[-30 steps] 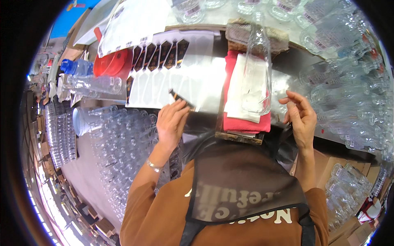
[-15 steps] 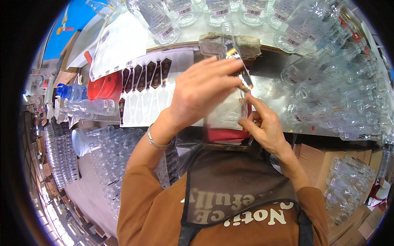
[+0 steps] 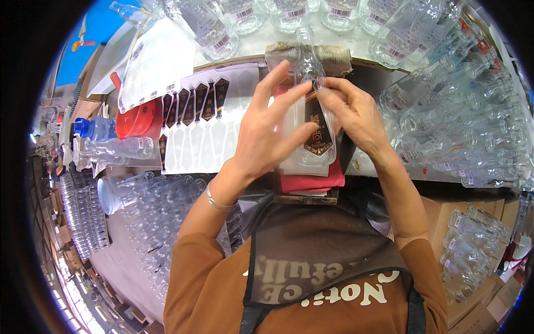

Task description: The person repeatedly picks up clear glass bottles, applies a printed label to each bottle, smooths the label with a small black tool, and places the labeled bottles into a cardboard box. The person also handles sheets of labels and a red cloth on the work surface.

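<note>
The metal desk (image 3: 400,170) carried everything, with many standing and leaning clear bottles (image 3: 450,122) massed toward its right, probably to leave working room between them and the sheet. That white sheet (image 3: 239,106) lay to the left, seemingly placed for an easy reach; it bore a row of dark labels (image 3: 208,103) above bare outlines of the same shape. In the middle, one flat bottle (image 3: 310,69) lay on a folded red cloth (image 3: 314,182) topped by a white layer (image 3: 289,167), most likely as padding. A rolled, coarse cloth (image 3: 336,60) beneath its neck seemed to act as a prop.

The left hand (image 3: 267,125) hung over the bottle's left side with its fingers spread, the thumb reaching across the label's face; whether it touched could not be told. The right hand (image 3: 356,114) had its fingers drawn in at the label's narrow upper end, pinching or pressing, it was unclear which, perhaps to steady that tip.

The bottle looked transparent and colourless, its neck pointing away from the person. The label (image 3: 317,125) lay lengthwise along its upper face: black, pointed below, with copper-coloured characters and thin golden lines.
</note>
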### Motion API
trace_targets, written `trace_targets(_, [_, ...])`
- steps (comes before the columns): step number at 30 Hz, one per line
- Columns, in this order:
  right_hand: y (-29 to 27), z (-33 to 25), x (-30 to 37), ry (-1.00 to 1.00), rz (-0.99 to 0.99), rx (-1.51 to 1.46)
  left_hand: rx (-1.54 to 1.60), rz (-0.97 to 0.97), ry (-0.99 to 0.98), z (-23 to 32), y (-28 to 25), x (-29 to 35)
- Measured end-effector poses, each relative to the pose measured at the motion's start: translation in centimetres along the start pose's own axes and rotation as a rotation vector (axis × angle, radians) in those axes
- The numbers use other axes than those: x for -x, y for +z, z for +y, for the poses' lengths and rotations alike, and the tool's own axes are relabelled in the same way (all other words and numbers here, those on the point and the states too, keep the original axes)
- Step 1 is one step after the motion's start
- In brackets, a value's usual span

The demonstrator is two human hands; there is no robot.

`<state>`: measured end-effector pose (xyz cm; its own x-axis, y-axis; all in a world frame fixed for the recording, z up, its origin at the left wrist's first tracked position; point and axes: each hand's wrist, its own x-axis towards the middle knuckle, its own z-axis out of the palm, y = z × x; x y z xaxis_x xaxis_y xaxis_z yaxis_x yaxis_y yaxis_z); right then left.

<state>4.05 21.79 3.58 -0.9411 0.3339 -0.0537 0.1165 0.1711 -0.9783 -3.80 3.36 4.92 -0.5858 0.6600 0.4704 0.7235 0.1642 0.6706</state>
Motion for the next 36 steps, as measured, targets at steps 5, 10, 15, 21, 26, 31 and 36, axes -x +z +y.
trace_targets(5, [0.6, -0.1, -0.2, -0.058, 0.049, 0.083, -0.081, -0.069, 0.030, -1.3, 0.8, -0.4])
trace_targets(10, [0.7, -0.4, -0.3, -0.043, 0.058, 0.068, -0.105, -0.080, 0.032, -1.3, 0.9, -0.9])
trace_targets(15, [0.6, -0.6, -0.3, -0.038, 0.046, 0.045, -0.089, -0.088, 0.005, -1.2, 0.9, -0.8])
trace_targets(21, [-0.9, 0.5, 1.2, 0.029, -0.103, -0.091, 0.055, -0.029, -0.127, -0.8, 1.2, 0.6])
trace_targets(26, [-1.8, 1.3, 5.5, 0.070, -0.277, -0.035, 0.450, -0.138, -0.447, 1.5, 1.8, 4.8])
trace_targets(31, [-1.3, 1.2, 5.7, 0.090, -0.182, -0.175, 0.766, -0.029, -0.611, 2.2, 1.7, 4.4])
trace_targets(36, [-0.3, 0.8, 5.1, 0.059, -0.101, -0.082, 0.788, 0.029, -0.621, 1.6, 2.6, 4.4])
